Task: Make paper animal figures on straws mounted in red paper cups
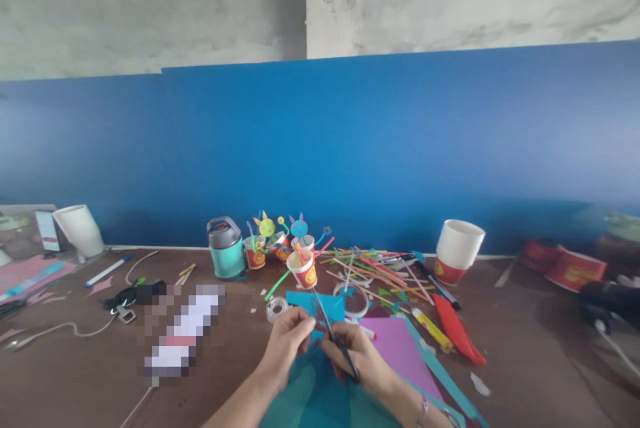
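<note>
My right hand is closed around a pair of scissors with dark handles; the blades point away from me. Close beside it, my left hand pinches with thumb and fingertips near the blades. Whatever lies in that pinch is too small to make out. Teal paper lies under both hands, with a blue piece of paper just beyond. Behind the scissor tips stands a red and white paper cup with straws. Small and large tape rolls lie near my hands.
Cups with cat-faced straw figures stand beside a turquoise jar. Loose straws lie in a heap at centre right. Purple paper, a yellow tube, a red item and stacked cups are rightward. A blurred-out phone lies left.
</note>
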### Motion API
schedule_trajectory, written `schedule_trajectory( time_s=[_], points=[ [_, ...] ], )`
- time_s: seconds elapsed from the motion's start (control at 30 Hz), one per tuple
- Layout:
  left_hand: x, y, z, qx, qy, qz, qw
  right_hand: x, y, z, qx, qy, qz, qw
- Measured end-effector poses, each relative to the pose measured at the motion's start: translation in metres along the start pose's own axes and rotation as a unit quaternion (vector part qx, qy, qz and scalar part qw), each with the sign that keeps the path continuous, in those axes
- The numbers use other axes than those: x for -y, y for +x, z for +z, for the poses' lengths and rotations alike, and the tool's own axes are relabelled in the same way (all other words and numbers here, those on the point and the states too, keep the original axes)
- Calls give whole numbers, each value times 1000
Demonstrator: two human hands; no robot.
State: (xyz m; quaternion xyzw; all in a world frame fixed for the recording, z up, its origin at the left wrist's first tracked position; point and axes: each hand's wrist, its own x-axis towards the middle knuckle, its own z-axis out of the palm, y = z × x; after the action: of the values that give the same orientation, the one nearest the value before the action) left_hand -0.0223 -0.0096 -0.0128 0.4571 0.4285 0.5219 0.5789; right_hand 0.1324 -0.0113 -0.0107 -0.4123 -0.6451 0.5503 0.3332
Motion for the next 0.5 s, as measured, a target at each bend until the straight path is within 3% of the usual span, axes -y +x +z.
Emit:
schedule_trajectory(
  time_s=[0.5],
  points=[
    [0, 4, -7, 16, 26, -11, 999, -4, 2, -1, -7, -8, 10, 1000]
  ],
)
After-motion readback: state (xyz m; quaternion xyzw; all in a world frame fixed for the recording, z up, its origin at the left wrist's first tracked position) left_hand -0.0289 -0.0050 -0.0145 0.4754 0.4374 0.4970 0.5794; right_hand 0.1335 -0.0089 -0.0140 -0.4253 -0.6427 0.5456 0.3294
